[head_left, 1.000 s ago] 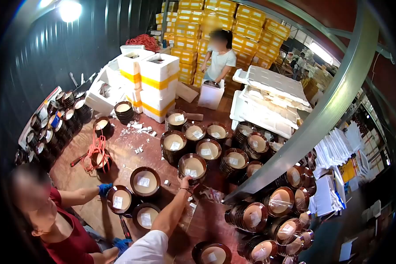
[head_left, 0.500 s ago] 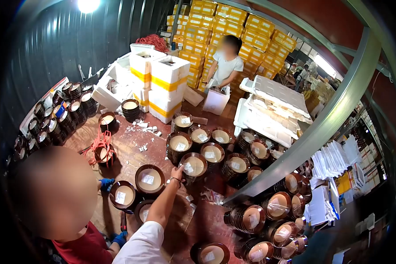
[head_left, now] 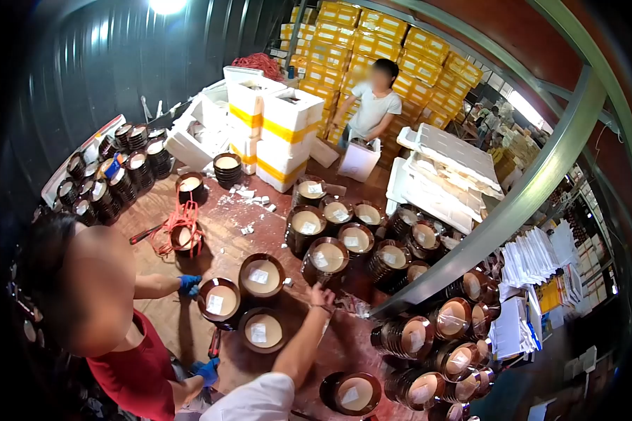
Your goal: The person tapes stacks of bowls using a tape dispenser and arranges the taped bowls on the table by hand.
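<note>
My left hand (head_left: 321,296), at the end of a white sleeve, reaches forward with its fingers apart and nothing in them. Just beyond its fingertips stands a stack of dark brown bowls (head_left: 328,257), with a pale inside and a white label in the top bowl. Nearer and to the left is a group of such stacks: one bowl stack (head_left: 262,276) at the back, another bowl stack (head_left: 263,331) in front. A co-worker's blue-gloved hand (head_left: 189,284) touches a third bowl stack (head_left: 218,302). My right hand is out of view.
A red-handled tool (head_left: 214,342) is by the co-worker's other blue glove (head_left: 206,372). Red twine (head_left: 182,228) drapes over a stack. A metal post (head_left: 498,203) rises on the right. White foam boxes (head_left: 285,151) stand behind, near another person (head_left: 376,109).
My left hand has let go of the bowl stack's edge and opened, drawing back toward me. The view has shifted, so the scene sits further right. The co-worker leans back slightly.
</note>
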Demonstrator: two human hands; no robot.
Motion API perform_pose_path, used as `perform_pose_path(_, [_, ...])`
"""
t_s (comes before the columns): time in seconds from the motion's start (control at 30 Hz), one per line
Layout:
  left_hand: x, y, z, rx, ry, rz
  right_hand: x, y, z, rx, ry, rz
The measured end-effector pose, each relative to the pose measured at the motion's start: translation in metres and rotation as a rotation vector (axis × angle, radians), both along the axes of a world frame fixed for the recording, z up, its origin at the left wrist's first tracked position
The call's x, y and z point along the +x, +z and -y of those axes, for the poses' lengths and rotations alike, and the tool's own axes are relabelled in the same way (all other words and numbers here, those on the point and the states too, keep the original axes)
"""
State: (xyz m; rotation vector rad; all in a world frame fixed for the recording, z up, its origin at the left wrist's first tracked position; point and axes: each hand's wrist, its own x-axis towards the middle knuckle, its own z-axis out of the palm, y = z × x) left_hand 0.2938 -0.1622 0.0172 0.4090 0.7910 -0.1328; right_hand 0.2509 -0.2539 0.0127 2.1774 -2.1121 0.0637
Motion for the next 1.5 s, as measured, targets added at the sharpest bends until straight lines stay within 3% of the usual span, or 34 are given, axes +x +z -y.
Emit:
perform_pose_path(0.03, [-0.030, 0.003, 0.001, -0.194, -0.138, 0.077, 0.003, 0.000, -0.001, 0.012, -0.007, -0.006])
perform_pose_path(0.07, [-0.082, 0.091, -0.002, -0.160, -0.115, 0.121, 0.005, -0.003, -0.001, 0.023, -0.020, -0.013])
perform_pose_path(0.1, [-0.110, 0.067, 0.008, -0.284, -0.217, 0.453, 0.003, -0.002, 0.000, 0.030, -0.033, -0.016])
perform_pose_path(0.13, [-0.153, 0.110, 0.008, -0.118, -0.337, 0.503, 0.001, -0.004, 0.000, 0.037, -0.046, -0.020])
perform_pose_path(0.17, [-0.161, -0.010, 0.034, 0.035, -0.718, 0.935, -0.042, 0.006, -0.002, 0.044, -0.057, -0.022])
perform_pose_path(0.2, [-0.208, -0.003, 0.036, 0.298, -0.732, 0.993, -0.172, 0.018, -0.008, 0.052, -0.066, -0.022])
perform_pose_path(0.23, [-0.259, 0.026, 0.031, 0.563, -0.740, 1.039, -0.150, 0.027, -0.013, -0.020, -0.288, -0.252])
perform_pose_path(0.27, [-0.287, 0.051, 0.019, 0.834, -0.967, 1.003, -0.276, 0.043, -0.006, 0.329, 0.351, 0.352])
perform_pose_path(0.3, [-0.304, 0.072, 0.008, 1.109, -1.188, 0.946, -0.326, 0.055, -0.006, 0.441, 0.479, 0.515])
perform_pose_path(0.33, [-0.313, 0.084, 0.000, 1.111, -1.185, 0.954, -0.358, 0.064, -0.007, 0.504, 0.531, 0.618])
perform_pose_path(0.4, [-0.323, 0.100, -0.015, 1.491, -1.099, 1.048, -0.401, 0.078, -0.006, 0.604, 0.555, 0.739])
perform_pose_path(0.43, [-0.321, 0.102, -0.019, 1.499, -1.098, 1.054, -0.414, 0.084, -0.007, 0.643, 0.556, 0.784])
perform_pose_path(0.5, [-0.311, 0.103, -0.023, 0.730, -1.082, 0.888, -0.441, 0.092, -0.005, 0.710, 0.537, 0.849])
perform_pose_path(0.53, [-0.297, 0.104, -0.025, 0.633, -1.202, 0.845, -0.453, 0.094, -0.004, 0.740, 0.530, 0.881])
perform_pose_path(0.57, [-0.287, 0.050, -0.019, 0.478, -0.983, 0.953, -0.460, 0.095, -0.001, 0.774, 0.528, 0.904])
perform_pose_path(0.6, [-0.287, 0.016, -0.020, 0.540, -1.015, 0.893, -0.468, 0.097, 0.002, 0.806, 0.513, 0.931])
perform_pose_path(0.7, [-0.294, -0.005, -0.028, 0.647, -1.063, 0.755, -0.477, 0.097, 0.008, 0.879, 0.475, 0.982])
perform_pose_path(1.0, [-0.308, 0.005, -0.044, 0.606, -0.932, 0.557, -0.476, 0.089, 0.034, 1.143, 0.403, 1.125])
perform_pose_path(1.1, [-0.295, 0.083, -0.081, 0.474, -0.809, 0.486, -0.478, 0.089, 0.045, 1.201, 0.387, 1.157])
perform_pose_path(1.17, [-0.306, 0.206, -0.113, 0.371, -0.738, 0.437, -0.480, 0.091, 0.050, 1.226, 0.379, 1.175])
perform_pose_path(1.27, [-0.367, 0.434, -0.148, 0.258, -0.699, 0.377, -0.485, 0.092, 0.056, 1.244, 0.380, 1.195])
perform_pose_path(1.3, [-0.381, 0.486, -0.153, 0.245, -0.697, 0.369, -0.485, 0.092, 0.057, 1.249, 0.382, 1.202])
perform_pose_path(1.33, [-0.391, 0.518, -0.154, 0.245, -0.695, 0.361, -0.485, 0.094, 0.059, 1.249, 0.391, 1.208])
perform_pose_path(1.47, [-0.417, 0.563, -0.131, 0.277, -0.711, 0.355, -0.492, 0.087, 0.064, 1.229, 0.434, 1.223])
perform_pose_path(1.5, [-0.423, 0.569, -0.125, 0.286, -0.718, 0.346, -0.489, 0.078, 0.067, 1.324, 0.220, 1.291])
